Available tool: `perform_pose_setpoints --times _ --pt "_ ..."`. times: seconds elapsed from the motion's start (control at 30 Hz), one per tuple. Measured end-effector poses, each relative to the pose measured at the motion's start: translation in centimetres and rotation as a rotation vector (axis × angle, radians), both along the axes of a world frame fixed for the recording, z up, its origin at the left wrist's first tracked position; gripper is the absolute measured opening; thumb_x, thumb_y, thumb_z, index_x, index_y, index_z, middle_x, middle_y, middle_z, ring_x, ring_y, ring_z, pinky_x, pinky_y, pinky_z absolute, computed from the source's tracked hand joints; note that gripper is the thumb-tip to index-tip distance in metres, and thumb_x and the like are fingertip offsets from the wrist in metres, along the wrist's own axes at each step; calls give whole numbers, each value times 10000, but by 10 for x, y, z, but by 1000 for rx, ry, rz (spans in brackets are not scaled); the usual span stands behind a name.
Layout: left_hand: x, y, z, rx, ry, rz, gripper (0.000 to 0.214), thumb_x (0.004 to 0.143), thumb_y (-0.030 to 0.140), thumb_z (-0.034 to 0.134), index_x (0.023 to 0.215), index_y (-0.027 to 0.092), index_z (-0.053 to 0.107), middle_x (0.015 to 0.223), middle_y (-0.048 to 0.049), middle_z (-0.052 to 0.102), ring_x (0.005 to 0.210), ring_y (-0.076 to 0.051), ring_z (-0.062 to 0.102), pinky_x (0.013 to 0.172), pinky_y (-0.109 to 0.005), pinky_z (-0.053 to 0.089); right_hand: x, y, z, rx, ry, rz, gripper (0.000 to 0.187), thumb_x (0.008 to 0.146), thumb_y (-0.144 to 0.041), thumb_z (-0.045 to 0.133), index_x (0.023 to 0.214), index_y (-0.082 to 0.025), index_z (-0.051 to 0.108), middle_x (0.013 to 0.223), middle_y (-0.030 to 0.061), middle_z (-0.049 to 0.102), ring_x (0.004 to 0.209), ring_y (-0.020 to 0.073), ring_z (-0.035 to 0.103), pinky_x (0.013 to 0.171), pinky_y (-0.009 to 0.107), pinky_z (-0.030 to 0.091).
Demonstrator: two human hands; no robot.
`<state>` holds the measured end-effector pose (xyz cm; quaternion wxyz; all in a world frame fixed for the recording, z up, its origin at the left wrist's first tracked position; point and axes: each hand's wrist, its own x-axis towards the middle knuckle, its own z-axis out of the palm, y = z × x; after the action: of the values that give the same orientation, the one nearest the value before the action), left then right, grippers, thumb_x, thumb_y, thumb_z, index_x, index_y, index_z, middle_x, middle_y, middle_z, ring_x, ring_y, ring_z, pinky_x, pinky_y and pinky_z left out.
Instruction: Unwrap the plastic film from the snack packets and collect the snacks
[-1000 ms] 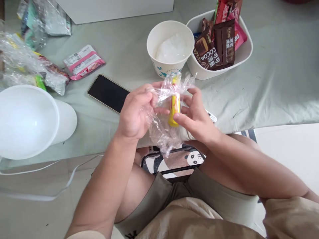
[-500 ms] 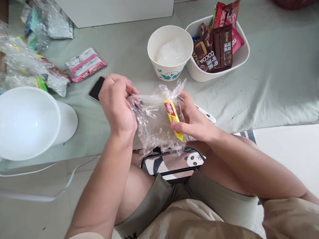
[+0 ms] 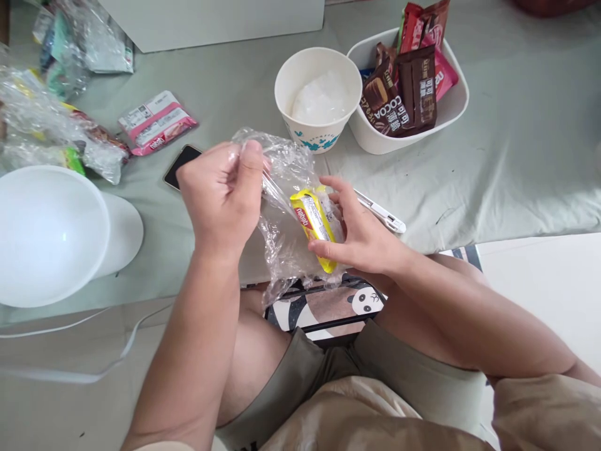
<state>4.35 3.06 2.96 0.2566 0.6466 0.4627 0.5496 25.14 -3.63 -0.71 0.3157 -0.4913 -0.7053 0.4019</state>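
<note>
My left hand (image 3: 220, 194) is closed in a fist, pinching a crumpled clear plastic wrapper (image 3: 282, 156) between thumb and fingers. The film spreads from the fist down past the table's front edge. My right hand (image 3: 359, 232) holds a yellow nabati snack packet (image 3: 313, 228) from its right side, thumb on the lower part, with some film around the packet. The packet tilts, its label facing up. Just behind my right hand, a white box cutter (image 3: 382, 212) lies on the cloth. A dark phone (image 3: 181, 164) is partly hidden behind my left hand.
A paper cup (image 3: 319, 128) with white contents stands beside a white bin (image 3: 408, 143) of snack packets. A pink nabati pack (image 3: 157, 122) lies left of it. Plastic wrappers (image 3: 61, 119) and a white bucket (image 3: 122, 232) occupy the left. A panda-patterned case (image 3: 328, 307) rests on my lap.
My left fist has turned and pulled the film up and left. The yellow packet has shifted left and rolled, showing more of its printed side.
</note>
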Motion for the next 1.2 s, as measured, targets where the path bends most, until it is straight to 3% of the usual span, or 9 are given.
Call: perform_pose_setpoints --times 0.17,0.3,0.43,0.57,0.73,0.83,1.0,1.1,1.2 --pt "9 6 6 -136 -390 196 423 989 183 564 578 173 664 557 -19 638 402 -115 580 344 -263 275 -1 5 6 -303 287 -15 907 823 -460 762 1555 -271 261 1153 77 647 931 231 666 785 387 590" --pt "17 11 26 -288 -711 219 560 1109 272 373 582 185 540 459 8 513 265 -60 342 297 -221 88 -6 10 16 -537 786 -101 835 678 -359 708 1437 -328 363 1263 63 675 1061 269 678 854 440 604" --pt "11 11 54 -520 -914 225 551 1147 461 252 683 210 412 428 81 390 253 -27 169 292 -178 -1 -7 12 27 -652 1090 -191 647 670 -488 651 1282 -293 572 1263 77 729 1150 324 696 885 499 623" --pt "-10 12 64 -609 -1138 68 560 1146 512 184 706 222 372 400 115 388 233 -19 129 248 -139 51 -8 14 22 -702 1048 -262 520 739 -565 763 1154 -273 649 1183 59 772 1101 292 741 879 454 652" --pt "-47 18 45 -323 -1356 -165 399 1126 436 430 791 233 507 429 180 527 201 34 236 232 -67 108 -15 14 7 -733 1003 -316 503 752 -547 840 1105 -249 641 1125 56 785 1050 289 764 927 489 656" --pt "-53 18 44 -327 -1342 -213 404 1122 422 446 779 223 523 464 162 556 251 49 324 276 -28 180 -17 14 8 -601 957 -357 472 760 -545 833 1091 -267 642 1073 37 780 1048 285 757 950 496 642" --pt "-36 16 56 -572 -1290 -61 653 1143 530 191 657 197 472 373 110 414 230 22 194 253 -83 76 0 29 28 -209 962 -523 265 690 -327 731 937 -270 654 1008 22 731 1022 254 721 1001 461 613" --pt "-25 15 56 -621 -1278 -94 655 1143 512 216 633 191 473 373 99 385 238 6 176 263 -106 40 36 52 35 228 896 -672 332 629 -194 562 946 -257 636 1081 22 685 1137 229 706 1080 423 555" --pt "-19 15 54 -687 -1248 -135 697 1139 527 198 606 190 495 386 89 378 242 -3 140 267 -118 18 86 81 32 709 642 -745 507 697 -188 517 1178 -336 576 1284 -17 635 1266 205 664 1111 434 494"
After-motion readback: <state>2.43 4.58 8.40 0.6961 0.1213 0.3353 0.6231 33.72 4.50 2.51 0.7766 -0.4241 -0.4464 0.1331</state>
